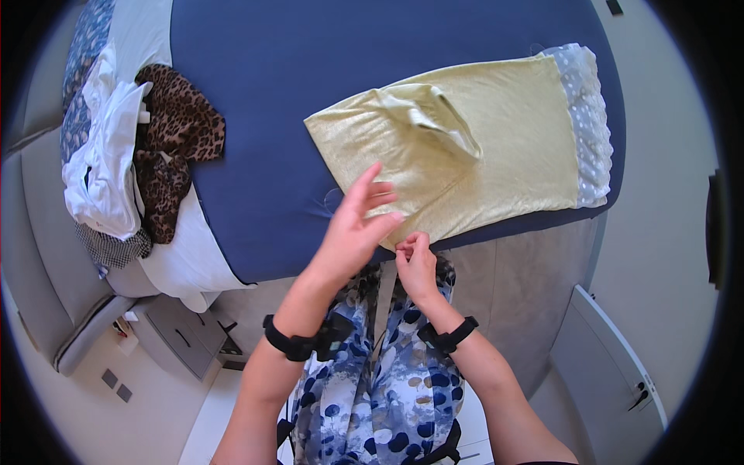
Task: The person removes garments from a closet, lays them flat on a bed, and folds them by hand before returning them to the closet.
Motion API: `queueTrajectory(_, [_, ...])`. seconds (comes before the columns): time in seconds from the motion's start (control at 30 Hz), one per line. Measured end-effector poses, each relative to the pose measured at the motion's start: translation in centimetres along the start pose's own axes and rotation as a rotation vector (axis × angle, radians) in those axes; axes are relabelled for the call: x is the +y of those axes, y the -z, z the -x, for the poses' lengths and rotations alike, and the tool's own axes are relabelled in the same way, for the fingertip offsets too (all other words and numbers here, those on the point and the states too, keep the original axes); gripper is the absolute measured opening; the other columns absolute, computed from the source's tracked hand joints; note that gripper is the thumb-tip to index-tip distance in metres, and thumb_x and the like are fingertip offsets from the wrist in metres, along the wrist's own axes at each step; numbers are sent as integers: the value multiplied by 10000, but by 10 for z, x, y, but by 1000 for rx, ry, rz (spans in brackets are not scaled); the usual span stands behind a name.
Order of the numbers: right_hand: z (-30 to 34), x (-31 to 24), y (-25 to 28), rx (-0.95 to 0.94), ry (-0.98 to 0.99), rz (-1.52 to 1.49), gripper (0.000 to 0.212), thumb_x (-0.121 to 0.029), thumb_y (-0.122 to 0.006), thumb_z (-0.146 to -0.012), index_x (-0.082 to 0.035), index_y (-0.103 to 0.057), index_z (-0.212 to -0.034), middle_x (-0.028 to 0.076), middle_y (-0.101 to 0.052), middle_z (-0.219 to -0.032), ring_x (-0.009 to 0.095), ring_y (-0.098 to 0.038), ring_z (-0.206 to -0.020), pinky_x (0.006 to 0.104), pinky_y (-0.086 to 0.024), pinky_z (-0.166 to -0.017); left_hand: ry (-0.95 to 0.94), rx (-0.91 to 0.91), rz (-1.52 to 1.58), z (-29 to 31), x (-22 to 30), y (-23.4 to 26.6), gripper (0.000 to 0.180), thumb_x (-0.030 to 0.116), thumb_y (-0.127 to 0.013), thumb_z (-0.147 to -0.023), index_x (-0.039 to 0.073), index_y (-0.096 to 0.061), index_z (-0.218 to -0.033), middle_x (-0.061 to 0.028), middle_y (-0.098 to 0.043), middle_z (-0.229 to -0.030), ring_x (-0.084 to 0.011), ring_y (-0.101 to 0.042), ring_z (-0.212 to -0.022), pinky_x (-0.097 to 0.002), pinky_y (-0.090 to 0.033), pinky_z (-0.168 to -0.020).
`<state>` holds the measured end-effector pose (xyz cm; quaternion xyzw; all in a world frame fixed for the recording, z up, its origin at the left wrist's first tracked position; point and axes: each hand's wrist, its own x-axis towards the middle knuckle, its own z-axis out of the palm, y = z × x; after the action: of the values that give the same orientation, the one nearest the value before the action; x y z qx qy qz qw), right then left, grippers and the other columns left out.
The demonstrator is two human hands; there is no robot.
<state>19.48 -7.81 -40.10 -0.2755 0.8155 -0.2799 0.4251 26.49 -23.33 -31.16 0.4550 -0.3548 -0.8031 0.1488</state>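
A pale yellow, slightly shiny garment (511,132) lies across the bed, with a white dotted lace trim (585,128) at its right end. Its left part is folded over, and a loose flap of fabric stands up near the middle. My left hand (358,225) is over the garment's near left side, fingers spread and holding nothing. Close beside it, my right hand (417,267) pinches the near corner of the garment at the bed's edge. Each of my wrists wears a black band.
The garment rests on a dark blue bed cover (256,101). At the left lie a leopard-print cloth (182,116), white clothes (108,167) and a small checked cloth (116,246). A grey bedside cabinet (178,333) stands lower left, and a white panel (604,356) lower right.
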Motion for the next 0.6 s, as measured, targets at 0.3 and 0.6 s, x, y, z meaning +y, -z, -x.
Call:
queueTrajectory(0.3, [-38, -22, 24, 205, -142, -395, 255, -62, -569, -711, -11, -397, -892, 84, -534, -809, 137, -534, -704, 246, -439, -636, 110, 306, -511, -20, 3, 81, 314, 129, -504, -761, 22, -462, -1054, -86, -482, -1032, -138, -465, -921, -250, -373, -767])
queueTrajectory(0.6, [-148, -43, 64, 415, -167, -498, 521, -164, -651, -673, 54, -332, -1022, 168, -457, -974, 176, -491, -852, 242, -400, -725, 157, 282, -371, -24, -16, 54, 314, 137, -508, -761, 25, -457, -1050, -79, -484, -1004, -139, -472, -913, -250, -384, -751])
